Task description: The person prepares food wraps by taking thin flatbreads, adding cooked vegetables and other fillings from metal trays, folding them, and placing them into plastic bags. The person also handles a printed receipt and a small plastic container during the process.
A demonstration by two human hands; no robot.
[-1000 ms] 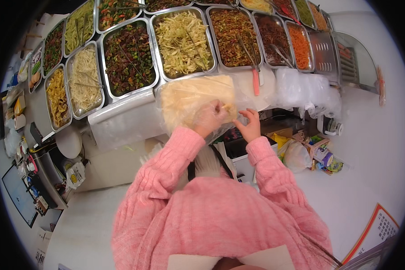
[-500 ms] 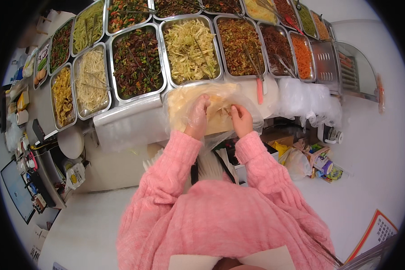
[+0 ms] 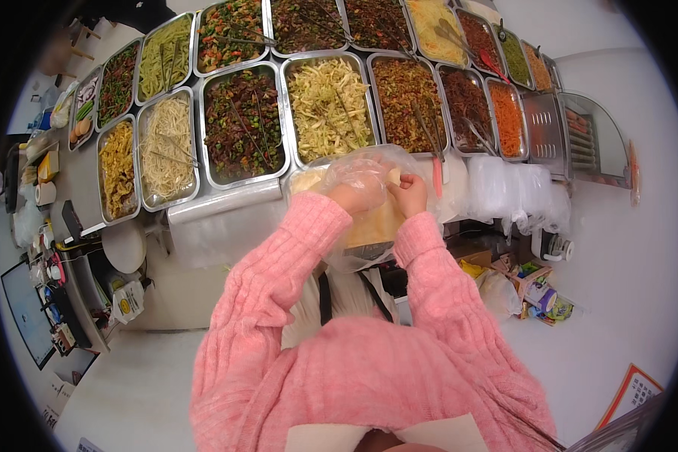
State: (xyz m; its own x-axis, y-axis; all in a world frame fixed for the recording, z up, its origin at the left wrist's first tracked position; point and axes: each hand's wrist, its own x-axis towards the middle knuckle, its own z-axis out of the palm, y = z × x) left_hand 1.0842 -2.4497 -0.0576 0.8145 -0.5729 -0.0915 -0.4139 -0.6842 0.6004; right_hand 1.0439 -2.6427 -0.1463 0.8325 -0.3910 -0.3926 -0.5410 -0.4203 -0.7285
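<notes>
A stack of thin, pale yellow flatbread-like sheets (image 3: 373, 226) lies in a clear plastic bag (image 3: 346, 260) at the counter's near edge. My left hand (image 3: 363, 188) reaches over the stack under clear, crinkled plastic. Its fingers are blurred by that film, so what they hold cannot be made out. Close on its right, my right hand (image 3: 410, 194) is closed, thumb and fingertips pinching the raised edge of one pale sheet (image 3: 394, 177). Both pink sleeves come up from below.
Metal trays of shredded and chopped food, such as pale cabbage (image 3: 330, 105) and carrot shreds (image 3: 507, 117), stand just beyond, tongs in several. Left of my hands lies a plastic film roll (image 3: 226, 200); to the right, bundled clear bags (image 3: 508, 188). A pink-handled utensil (image 3: 438, 175) is near.
My left hand has moved right and farther over the stack, its plastic bunching toward my right hand. My right hand has lifted a sheet's edge. The view has tipped slightly.
</notes>
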